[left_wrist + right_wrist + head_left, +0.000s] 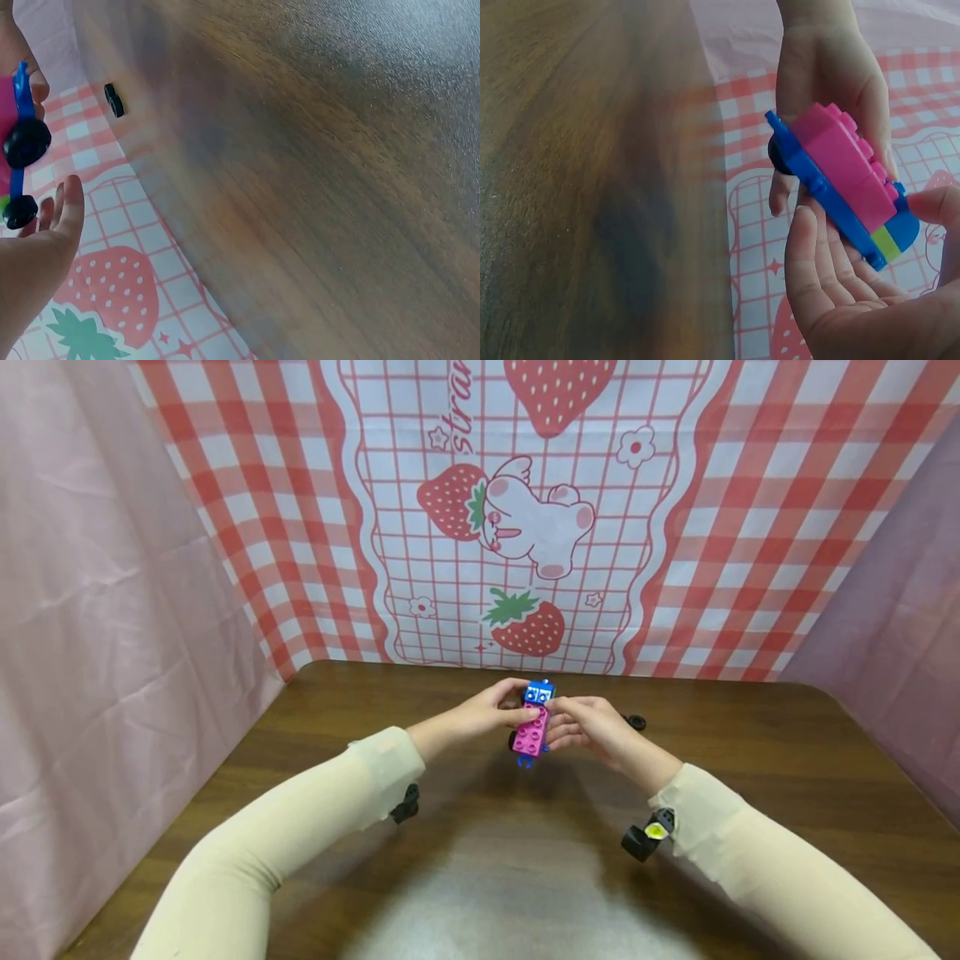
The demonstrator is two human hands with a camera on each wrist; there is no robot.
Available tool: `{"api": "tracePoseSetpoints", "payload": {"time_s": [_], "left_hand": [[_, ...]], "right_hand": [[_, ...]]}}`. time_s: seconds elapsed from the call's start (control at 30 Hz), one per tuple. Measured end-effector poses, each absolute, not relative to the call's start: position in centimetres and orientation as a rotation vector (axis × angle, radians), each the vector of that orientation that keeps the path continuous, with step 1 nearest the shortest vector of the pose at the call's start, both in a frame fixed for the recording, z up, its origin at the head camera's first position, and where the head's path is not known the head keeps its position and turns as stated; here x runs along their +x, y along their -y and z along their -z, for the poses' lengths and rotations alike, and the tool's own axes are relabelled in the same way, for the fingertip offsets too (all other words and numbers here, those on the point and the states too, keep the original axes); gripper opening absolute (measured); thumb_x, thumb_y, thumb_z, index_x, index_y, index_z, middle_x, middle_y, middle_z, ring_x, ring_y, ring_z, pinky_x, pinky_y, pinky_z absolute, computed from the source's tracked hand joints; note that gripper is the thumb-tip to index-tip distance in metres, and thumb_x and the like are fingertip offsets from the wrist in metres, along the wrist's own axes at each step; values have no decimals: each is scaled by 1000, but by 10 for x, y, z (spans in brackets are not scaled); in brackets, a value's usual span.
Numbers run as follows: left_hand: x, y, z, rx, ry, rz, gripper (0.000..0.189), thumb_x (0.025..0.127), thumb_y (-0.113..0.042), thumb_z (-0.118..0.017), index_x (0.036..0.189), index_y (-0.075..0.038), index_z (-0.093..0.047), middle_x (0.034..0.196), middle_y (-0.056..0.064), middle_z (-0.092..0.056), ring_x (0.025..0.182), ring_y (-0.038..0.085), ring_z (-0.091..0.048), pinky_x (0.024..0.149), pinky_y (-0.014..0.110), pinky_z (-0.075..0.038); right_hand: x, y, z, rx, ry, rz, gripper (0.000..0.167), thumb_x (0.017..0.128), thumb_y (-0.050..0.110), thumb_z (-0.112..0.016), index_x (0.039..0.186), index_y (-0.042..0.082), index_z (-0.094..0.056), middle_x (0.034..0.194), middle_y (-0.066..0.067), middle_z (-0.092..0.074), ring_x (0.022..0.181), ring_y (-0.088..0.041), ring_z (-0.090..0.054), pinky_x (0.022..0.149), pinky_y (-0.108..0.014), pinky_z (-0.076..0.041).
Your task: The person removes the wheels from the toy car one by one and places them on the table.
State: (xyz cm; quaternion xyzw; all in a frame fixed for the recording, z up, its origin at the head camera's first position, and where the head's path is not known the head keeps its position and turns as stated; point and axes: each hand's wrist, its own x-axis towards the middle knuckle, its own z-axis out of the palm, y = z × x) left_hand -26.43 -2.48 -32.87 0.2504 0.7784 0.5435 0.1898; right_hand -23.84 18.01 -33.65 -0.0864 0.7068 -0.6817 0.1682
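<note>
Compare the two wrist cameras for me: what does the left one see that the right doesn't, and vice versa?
Only the left wrist view shows loose black wheels.

Only the right shows the studs on the pink brick.

Both show the toy vehicle, left hand, right hand, table and strawberry-print cloth.

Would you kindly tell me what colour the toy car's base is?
The base is blue; the right wrist view shows it best.

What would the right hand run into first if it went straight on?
The toy, which the right hand seems to touch at its blue end. Beyond it, the left hand would likely come next, though depth is unclear.
</note>
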Motion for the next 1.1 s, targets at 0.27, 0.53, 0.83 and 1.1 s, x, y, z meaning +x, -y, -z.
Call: {"api": "tracePoseSetpoints", "payload": {"time_s": [0.27, 0.53, 0.83, 1.1], "left_hand": [[-269, 25, 330, 828, -2171, -1527, 62, 95, -13, -60, 149, -11, -30, 142, 16, -46, 131, 31, -47, 105, 39, -44], [-269, 26, 328, 922, -2216, -1498, 55, 93, -12, -65, 144, -11, -44, 138, 15, -52, 124, 27, -54, 98, 34, -48], [-270, 27, 329, 837, -2351, -1490, 47, 92, -16, -67, 137, -10, -52, 123, 16, -60, 109, 23, -58, 89, 30, -50], [-269, 29, 330, 695, -2398, -1543, 49, 93, -21, -65, 137, -10, -49, 117, 15, -59, 108, 23, -56, 90, 31, -48]], "right_hand": [[-236, -182, 339, -249, -2003, 1907, 48, 98, 27, -53, 123, -13, -49, 82, 1, -67, 71, -9, -65, 74, -28, -57], [-235, -184, 343, -281, -1949, 1932, 41, 100, 26, -51, 119, -10, -53, 85, 1, -69, 80, -11, -67, 79, -29, -56], [-228, -181, 348, -362, -1871, 1955, 57, 100, 18, -50, 140, -16, -30, 103, 0, -66, 90, -9, -66, 86, -29, -55], [-220, -180, 355, -409, -1819, 1960, 65, 95, 5, -57, 147, -11, -21, 122, -14, -60, 100, -11, -65, 94, -32, -52]]}}
